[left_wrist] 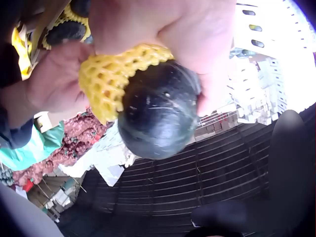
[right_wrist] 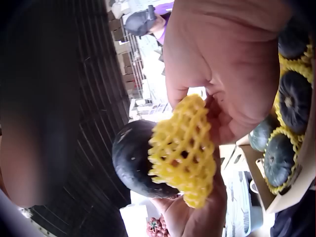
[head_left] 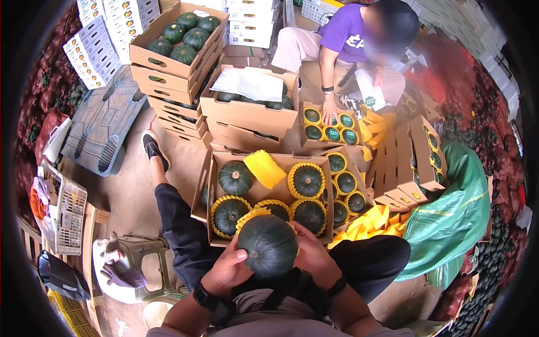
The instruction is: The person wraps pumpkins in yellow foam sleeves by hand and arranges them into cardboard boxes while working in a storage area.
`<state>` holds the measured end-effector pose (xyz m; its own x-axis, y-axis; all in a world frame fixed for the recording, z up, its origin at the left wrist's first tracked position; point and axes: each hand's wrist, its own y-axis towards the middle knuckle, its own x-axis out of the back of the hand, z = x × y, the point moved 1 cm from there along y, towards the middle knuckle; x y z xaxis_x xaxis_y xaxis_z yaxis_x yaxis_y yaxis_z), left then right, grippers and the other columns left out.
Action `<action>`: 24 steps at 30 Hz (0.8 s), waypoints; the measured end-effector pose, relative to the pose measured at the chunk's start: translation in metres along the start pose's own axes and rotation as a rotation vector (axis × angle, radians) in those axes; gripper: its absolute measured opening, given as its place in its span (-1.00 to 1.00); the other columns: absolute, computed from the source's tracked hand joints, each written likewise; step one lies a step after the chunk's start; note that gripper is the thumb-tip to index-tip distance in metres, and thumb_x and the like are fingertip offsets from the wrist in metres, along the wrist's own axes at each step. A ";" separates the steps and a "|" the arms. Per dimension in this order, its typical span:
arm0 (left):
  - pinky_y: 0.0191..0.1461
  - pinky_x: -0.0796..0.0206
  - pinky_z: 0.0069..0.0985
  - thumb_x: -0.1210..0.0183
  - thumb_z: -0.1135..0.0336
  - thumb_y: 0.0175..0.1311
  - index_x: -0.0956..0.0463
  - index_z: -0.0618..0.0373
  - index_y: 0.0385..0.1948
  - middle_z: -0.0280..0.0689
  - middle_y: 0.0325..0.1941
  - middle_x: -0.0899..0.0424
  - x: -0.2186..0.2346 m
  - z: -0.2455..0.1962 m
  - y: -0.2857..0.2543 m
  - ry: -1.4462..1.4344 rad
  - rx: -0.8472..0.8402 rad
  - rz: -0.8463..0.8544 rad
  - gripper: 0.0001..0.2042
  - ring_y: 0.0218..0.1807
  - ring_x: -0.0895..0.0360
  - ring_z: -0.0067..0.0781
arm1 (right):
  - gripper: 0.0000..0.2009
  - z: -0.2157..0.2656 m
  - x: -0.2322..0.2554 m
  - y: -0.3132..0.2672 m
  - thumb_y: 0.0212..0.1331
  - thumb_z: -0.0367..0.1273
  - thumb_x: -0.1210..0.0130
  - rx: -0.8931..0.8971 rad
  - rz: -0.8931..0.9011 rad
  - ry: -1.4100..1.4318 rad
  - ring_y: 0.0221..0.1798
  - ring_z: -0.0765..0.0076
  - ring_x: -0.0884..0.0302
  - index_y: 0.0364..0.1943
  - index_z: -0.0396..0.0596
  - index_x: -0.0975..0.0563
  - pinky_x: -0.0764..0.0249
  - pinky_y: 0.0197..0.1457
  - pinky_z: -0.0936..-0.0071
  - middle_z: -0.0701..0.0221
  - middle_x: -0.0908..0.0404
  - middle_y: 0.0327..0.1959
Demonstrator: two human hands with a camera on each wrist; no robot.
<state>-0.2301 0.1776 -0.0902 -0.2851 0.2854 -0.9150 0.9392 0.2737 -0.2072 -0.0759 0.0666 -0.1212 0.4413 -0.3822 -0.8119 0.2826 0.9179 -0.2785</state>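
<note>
A dark green squash is held between both my hands just in front of my chest, with a yellow foam net sleeve partly over its far side. My left hand grips the squash from the left, thumb on its skin. My right hand grips it from the right. In the left wrist view the net sleeve covers the upper part of the squash. In the right wrist view the net wraps one end of the squash.
An open cardboard box before my knees holds several netted squashes and a loose net. Stacked boxes of squash stand beyond. A seated person in purple works at another box. A green sack lies right; a stool stands left.
</note>
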 end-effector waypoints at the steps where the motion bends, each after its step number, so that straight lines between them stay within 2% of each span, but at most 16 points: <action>1: 0.33 -0.16 -0.32 -0.30 0.32 0.03 -0.03 0.13 0.30 -0.19 0.24 -0.32 -0.001 0.002 0.001 0.167 -0.093 -0.061 -0.22 0.25 -0.33 -0.28 | -0.82 0.003 0.004 0.004 0.26 -0.51 0.02 0.123 -0.028 -0.101 -0.18 0.56 -0.48 -0.07 -0.09 -0.39 -0.43 -0.10 0.56 0.39 -0.52 -0.18; 3: 0.32 -0.15 -0.35 -0.31 0.49 0.01 0.00 0.10 0.30 -0.23 0.22 -0.31 -0.004 0.009 0.008 0.506 -0.271 -0.173 -0.20 0.24 -0.33 -0.33 | -0.84 0.023 -0.002 0.003 0.21 -0.57 -0.02 0.599 -0.209 -0.917 -0.32 0.62 -0.37 -0.16 -0.13 -0.37 -0.38 -0.25 0.63 0.44 -0.45 -0.32; 4: 0.31 -0.16 -0.40 -0.30 0.60 -0.04 0.01 0.10 0.30 -0.24 0.21 -0.30 0.001 0.015 0.011 0.506 -0.325 -0.210 -0.18 0.22 -0.31 -0.39 | -0.80 0.026 -0.008 0.002 0.12 -0.61 -0.08 0.766 -0.301 -1.033 -0.39 0.57 -0.32 -0.19 -0.15 -0.39 -0.35 -0.32 0.60 0.44 -0.42 -0.37; 7: 0.29 -0.19 -0.41 -0.32 0.56 -0.02 0.01 0.10 0.30 -0.22 0.20 -0.30 -0.012 0.015 0.014 0.515 -0.406 -0.271 -0.19 0.21 -0.32 -0.38 | -0.81 0.025 -0.023 -0.006 0.06 -0.60 -0.12 0.912 -0.331 -1.431 -0.42 0.47 -0.34 -0.23 -0.14 -0.43 -0.35 -0.33 0.58 0.39 -0.42 -0.34; 8: 0.27 -0.20 -0.43 -0.32 0.54 -0.01 0.00 0.11 0.29 -0.21 0.19 -0.31 -0.016 0.013 0.013 0.529 -0.427 -0.273 -0.20 0.21 -0.33 -0.38 | -0.75 0.020 -0.022 -0.009 0.06 -0.53 -0.15 0.811 -0.384 -1.333 -0.27 0.33 -0.44 -0.14 -0.14 -0.48 -0.41 -0.15 0.52 0.30 -0.45 -0.21; 12: 0.28 -0.18 -0.44 -0.31 0.54 0.00 -0.07 0.14 0.28 -0.22 0.20 -0.32 -0.008 0.010 0.014 0.677 -0.384 -0.198 -0.24 0.21 -0.33 -0.39 | -0.64 0.021 -0.026 0.001 0.32 -0.32 0.07 0.634 -0.110 -1.185 0.29 0.27 -0.26 0.17 -0.10 -0.37 -0.20 0.30 0.40 0.18 -0.33 0.21; 15: 0.29 -0.17 -0.45 -0.30 0.54 0.02 -0.10 0.16 0.28 -0.22 0.22 -0.32 0.005 0.008 0.016 0.626 -0.330 -0.178 -0.27 0.21 -0.32 -0.41 | -0.61 0.020 -0.025 0.005 0.39 -0.30 0.17 -0.009 -0.029 -0.048 0.32 0.29 -0.21 0.24 -0.12 -0.29 -0.20 0.31 0.42 0.24 -0.23 0.30; 16: 0.29 -0.16 -0.45 -0.29 0.53 0.03 -0.11 0.16 0.28 -0.22 0.22 -0.32 0.009 0.008 0.015 0.593 -0.326 -0.187 -0.28 0.21 -0.32 -0.41 | -0.54 0.020 -0.026 0.002 0.35 -0.34 0.10 -0.042 -0.042 -0.045 0.33 0.34 -0.19 0.30 -0.11 -0.19 -0.17 0.33 0.43 0.28 -0.20 0.31; 18: 0.30 -0.14 -0.47 -0.28 0.54 0.05 -0.08 0.14 0.32 -0.23 0.23 -0.31 0.013 0.006 0.015 0.549 -0.309 -0.209 -0.26 0.23 -0.30 -0.43 | -0.51 0.008 -0.033 -0.005 0.32 -0.37 0.05 0.147 -0.076 -0.454 0.32 0.36 -0.19 0.32 -0.10 -0.16 -0.18 0.33 0.42 0.27 -0.21 0.30; 19: 0.32 -0.12 -0.45 -0.27 0.47 0.09 -0.08 0.14 0.32 -0.22 0.24 -0.31 0.012 0.005 0.014 0.599 -0.308 -0.220 -0.28 0.24 -0.29 -0.40 | -0.48 0.001 -0.033 -0.009 0.31 -0.39 0.03 0.243 -0.093 -0.660 0.32 0.37 -0.19 0.33 -0.09 -0.14 -0.18 0.33 0.42 0.26 -0.21 0.29; 21: 0.34 -0.10 -0.40 -0.25 0.33 0.15 -0.08 0.13 0.33 -0.18 0.27 -0.30 0.006 0.003 0.012 0.697 -0.304 -0.239 -0.30 0.28 -0.28 -0.36 | -0.39 -0.010 -0.023 -0.011 0.23 -0.44 -0.04 0.258 -0.109 -0.479 0.30 0.36 -0.19 0.36 -0.07 -0.09 -0.16 0.35 0.38 0.27 -0.18 0.29; 23: 0.37 -0.08 -0.35 -0.17 0.16 0.21 -0.04 0.11 0.34 -0.15 0.32 -0.25 0.002 0.007 0.010 0.347 -0.324 -0.075 -0.31 0.32 -0.25 -0.31 | -0.37 -0.013 -0.020 -0.014 0.20 -0.42 -0.05 0.281 -0.103 -0.278 0.30 0.34 -0.20 0.36 -0.08 -0.08 -0.15 0.35 0.37 0.28 -0.17 0.30; 24: 0.38 -0.06 -0.32 -0.13 0.08 0.24 -0.02 0.10 0.35 -0.13 0.34 -0.23 0.002 0.009 0.007 0.173 -0.331 0.004 -0.30 0.34 -0.23 -0.28 | -0.31 -0.010 -0.024 -0.015 0.14 -0.35 -0.10 0.249 -0.081 -0.148 0.33 0.16 -0.18 0.36 -0.08 -0.07 -0.12 0.37 0.27 0.16 -0.11 0.34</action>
<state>-0.2218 0.1716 -0.0964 -0.3361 0.4304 -0.8377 0.8356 0.5466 -0.0544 -0.0993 0.0630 -0.1031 0.5232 -0.4812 -0.7034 0.5138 0.8366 -0.1901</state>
